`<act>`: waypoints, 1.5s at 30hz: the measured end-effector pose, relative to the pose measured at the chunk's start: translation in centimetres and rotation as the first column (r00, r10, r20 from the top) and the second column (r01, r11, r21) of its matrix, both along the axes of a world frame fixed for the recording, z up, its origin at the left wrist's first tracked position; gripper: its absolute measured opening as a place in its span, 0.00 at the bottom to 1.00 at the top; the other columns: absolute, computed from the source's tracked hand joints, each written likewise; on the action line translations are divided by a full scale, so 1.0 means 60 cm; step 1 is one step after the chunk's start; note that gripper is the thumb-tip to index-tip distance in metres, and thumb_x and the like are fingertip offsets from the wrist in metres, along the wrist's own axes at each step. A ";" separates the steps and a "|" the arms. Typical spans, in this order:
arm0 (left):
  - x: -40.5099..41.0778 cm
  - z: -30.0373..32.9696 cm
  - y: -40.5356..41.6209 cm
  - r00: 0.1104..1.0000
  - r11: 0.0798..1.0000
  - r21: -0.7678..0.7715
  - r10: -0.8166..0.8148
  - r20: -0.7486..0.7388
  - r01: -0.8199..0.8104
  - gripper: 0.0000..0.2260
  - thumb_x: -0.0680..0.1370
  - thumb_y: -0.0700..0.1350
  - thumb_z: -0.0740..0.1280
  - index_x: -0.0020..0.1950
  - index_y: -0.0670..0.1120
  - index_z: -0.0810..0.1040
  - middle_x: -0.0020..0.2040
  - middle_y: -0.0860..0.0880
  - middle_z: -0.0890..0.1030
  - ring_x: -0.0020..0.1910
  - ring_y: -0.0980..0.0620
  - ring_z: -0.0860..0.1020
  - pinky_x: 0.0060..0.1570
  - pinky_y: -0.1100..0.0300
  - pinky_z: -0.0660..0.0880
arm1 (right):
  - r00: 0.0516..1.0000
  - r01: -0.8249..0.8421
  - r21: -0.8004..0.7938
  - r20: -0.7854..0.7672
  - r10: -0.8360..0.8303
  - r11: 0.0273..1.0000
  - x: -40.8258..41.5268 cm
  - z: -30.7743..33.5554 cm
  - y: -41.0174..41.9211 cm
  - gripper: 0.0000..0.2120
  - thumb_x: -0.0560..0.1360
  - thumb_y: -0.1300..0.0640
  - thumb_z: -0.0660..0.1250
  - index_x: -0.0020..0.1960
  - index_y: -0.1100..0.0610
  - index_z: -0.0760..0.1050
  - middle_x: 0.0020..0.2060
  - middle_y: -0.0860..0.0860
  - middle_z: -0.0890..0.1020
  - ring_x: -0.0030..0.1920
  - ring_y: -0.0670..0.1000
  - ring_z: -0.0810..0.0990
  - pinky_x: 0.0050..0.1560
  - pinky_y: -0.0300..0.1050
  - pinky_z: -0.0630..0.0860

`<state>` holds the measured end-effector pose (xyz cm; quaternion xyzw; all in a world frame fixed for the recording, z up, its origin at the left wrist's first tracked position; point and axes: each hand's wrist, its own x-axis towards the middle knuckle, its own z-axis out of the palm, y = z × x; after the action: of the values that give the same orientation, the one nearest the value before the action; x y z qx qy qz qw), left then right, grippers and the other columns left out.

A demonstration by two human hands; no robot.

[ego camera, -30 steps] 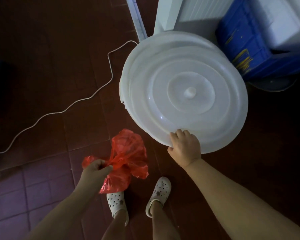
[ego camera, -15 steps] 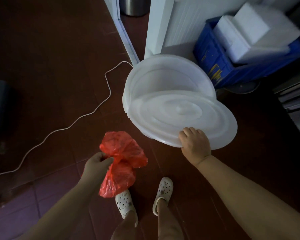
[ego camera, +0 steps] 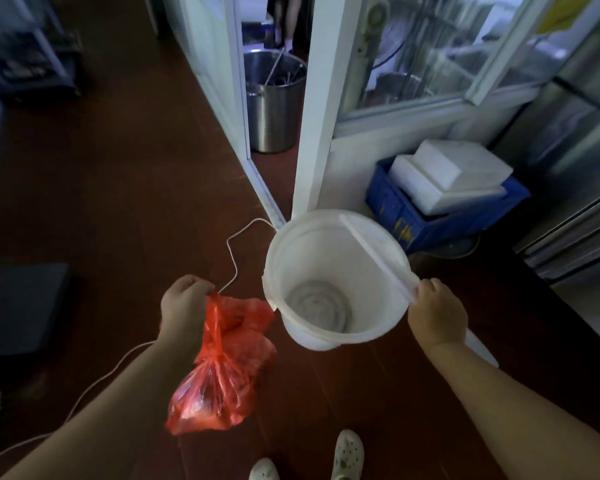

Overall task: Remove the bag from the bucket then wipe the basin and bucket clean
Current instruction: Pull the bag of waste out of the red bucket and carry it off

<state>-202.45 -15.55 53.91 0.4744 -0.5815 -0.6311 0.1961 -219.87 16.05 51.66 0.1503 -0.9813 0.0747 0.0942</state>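
A white plastic bucket (ego camera: 312, 336) stands on the dark red floor, its mouth uncovered and its grey bottom bare. Its white lid (ego camera: 374, 254) is tipped up on edge across the bucket's right side. My right hand (ego camera: 437, 313) grips the lid's near rim. To the left of the bucket, my left hand (ego camera: 184, 306) holds the gathered neck of a red plastic bag (ego camera: 222, 368). The bag hangs in the air beside the bucket and outside it, with something bulky in it.
A blue crate (ego camera: 402, 216) of white foam blocks sits behind the bucket, right. A steel pot (ego camera: 272, 109) stands past the white door frame (ego camera: 312, 133). A white cable (ego camera: 232, 251) crosses the floor. Steel cabinets (ego camera: 575, 202) line the right. My feet in white clogs (ego camera: 347, 455) are below.
My right hand has lifted the lid from flat over the bucket to standing on edge, exposing the inside. The left hand still holds the red bag. My view has tilted up.
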 end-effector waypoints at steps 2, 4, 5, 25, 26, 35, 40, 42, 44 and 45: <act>-0.028 0.046 -0.001 0.996 0.999 -0.003 -0.047 -0.076 0.047 0.08 0.71 0.34 0.64 0.33 0.43 0.74 0.24 0.49 0.70 0.24 0.53 0.68 0.25 0.63 0.65 | 0.993 0.109 0.004 0.047 -0.109 0.994 -0.002 0.018 0.011 0.02 0.73 0.63 0.67 0.44 0.61 0.74 0.40 0.55 0.76 0.36 0.51 0.73 0.35 0.45 0.70; -0.061 0.086 0.006 0.984 0.992 -0.020 -0.125 -0.131 0.123 0.10 0.72 0.33 0.64 0.32 0.43 0.74 0.21 0.52 0.70 0.21 0.55 0.68 0.22 0.67 0.65 | 0.982 0.175 0.000 0.079 -0.174 0.985 -0.004 0.031 0.023 0.03 0.74 0.60 0.67 0.47 0.59 0.75 0.42 0.54 0.76 0.39 0.52 0.76 0.38 0.47 0.75; -0.079 0.104 0.012 0.974 0.986 -0.030 -0.165 -0.153 0.163 0.10 0.72 0.33 0.64 0.32 0.43 0.74 0.21 0.52 0.70 0.21 0.55 0.68 0.23 0.66 0.65 | 0.979 0.187 -0.008 0.080 -0.186 0.982 -0.006 0.034 0.029 0.04 0.74 0.60 0.67 0.47 0.59 0.75 0.42 0.54 0.77 0.39 0.52 0.77 0.39 0.46 0.75; -0.493 0.002 0.145 0.928 0.920 0.155 -0.334 -0.163 0.359 0.07 0.75 0.31 0.62 0.42 0.39 0.78 0.29 0.46 0.80 0.29 0.53 0.77 0.30 0.64 0.75 | 0.966 0.239 -0.243 0.153 -0.207 0.940 -0.263 -0.025 0.114 0.14 0.71 0.56 0.71 0.39 0.45 0.66 0.34 0.41 0.68 0.31 0.41 0.72 0.30 0.34 0.67; -0.510 -0.023 0.153 0.929 0.915 0.171 -0.345 -0.134 0.365 0.07 0.75 0.31 0.62 0.43 0.39 0.77 0.28 0.47 0.80 0.28 0.54 0.77 0.28 0.66 0.74 | 0.968 0.229 -0.257 0.158 -0.193 0.939 -0.275 -0.033 0.118 0.16 0.71 0.55 0.71 0.38 0.43 0.63 0.33 0.40 0.67 0.31 0.41 0.71 0.29 0.33 0.67; -0.583 -0.226 0.208 0.891 0.847 0.377 -0.442 0.103 0.376 0.07 0.71 0.32 0.68 0.40 0.44 0.76 0.31 0.46 0.78 0.31 0.51 0.75 0.32 0.62 0.72 | 0.989 0.085 -0.222 0.140 -0.054 0.971 -0.336 -0.098 0.146 0.09 0.70 0.57 0.72 0.39 0.52 0.71 0.34 0.43 0.71 0.31 0.40 0.71 0.30 0.29 0.62; -0.568 -0.255 0.189 0.828 0.846 0.352 -0.499 0.257 0.400 0.03 0.73 0.32 0.67 0.42 0.39 0.77 0.43 0.42 0.76 0.43 0.49 0.76 0.46 0.58 0.72 | 0.994 0.035 -0.239 0.108 -0.009 0.970 -0.333 -0.121 0.132 0.11 0.69 0.61 0.73 0.38 0.55 0.70 0.35 0.45 0.72 0.33 0.44 0.73 0.28 0.33 0.67; -0.562 -0.249 0.179 0.848 0.870 0.280 -0.473 0.239 0.406 0.05 0.76 0.31 0.64 0.49 0.38 0.78 0.47 0.41 0.77 0.40 0.52 0.78 0.40 0.67 0.73 | 0.995 0.001 -0.234 0.094 0.022 0.972 -0.325 -0.119 0.123 0.12 0.68 0.63 0.75 0.39 0.56 0.71 0.35 0.47 0.72 0.34 0.46 0.75 0.29 0.38 0.73; -0.560 -0.224 0.177 0.845 0.877 0.170 -0.479 0.237 0.449 0.09 0.76 0.34 0.65 0.56 0.38 0.78 0.50 0.42 0.79 0.45 0.52 0.77 0.40 0.68 0.72 | 0.996 -0.021 -0.222 0.083 0.040 0.975 -0.316 -0.110 0.112 0.13 0.66 0.65 0.76 0.40 0.57 0.72 0.36 0.49 0.73 0.35 0.47 0.76 0.31 0.41 0.76; -0.563 -0.210 0.176 0.849 0.874 0.131 -0.486 0.207 0.469 0.11 0.76 0.35 0.66 0.58 0.40 0.78 0.51 0.43 0.80 0.47 0.51 0.77 0.43 0.66 0.71 | 0.996 -0.020 -0.218 0.080 0.038 0.976 -0.313 -0.105 0.106 0.13 0.66 0.65 0.76 0.40 0.57 0.72 0.36 0.49 0.74 0.36 0.48 0.76 0.32 0.42 0.77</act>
<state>-236.25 -4.97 41.32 0.3928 -0.6758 -0.6213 -0.0547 -238.64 22.42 45.38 0.1503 -0.9680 0.1891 0.0677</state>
